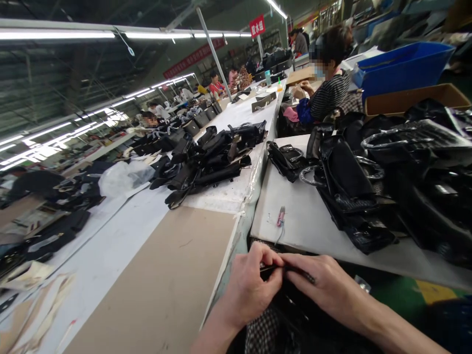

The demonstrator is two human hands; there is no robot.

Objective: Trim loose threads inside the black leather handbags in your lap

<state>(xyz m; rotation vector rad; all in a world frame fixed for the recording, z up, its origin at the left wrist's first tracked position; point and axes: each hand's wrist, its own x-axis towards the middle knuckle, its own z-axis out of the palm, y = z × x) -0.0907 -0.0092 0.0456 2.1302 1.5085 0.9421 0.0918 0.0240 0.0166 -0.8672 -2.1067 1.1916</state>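
At the near edge of the long worktable, through the head view, I have both bare hands up close and busy. The left hand is pinching a dark edge between thumb and forefinger; the right hand meets it, thumb and fingers closed on the same rim. And the thing between them: a black piece, low in front of the body, just below the tabletops, hanging from that grip.

How far along? My reading is mid-job, the rim being handled and not yet let go; which parts are finished I can't tell from here, as the hands cover the spot. Whatever is left on this one hides there too.

As for looks, it's black, soft and folded, with glossy glints and a thin brownish border by the right fingers. Checked cloth shows beneath; lining or clothing, I can't say. Pink snips lie on the side table, well apart from the black bags.
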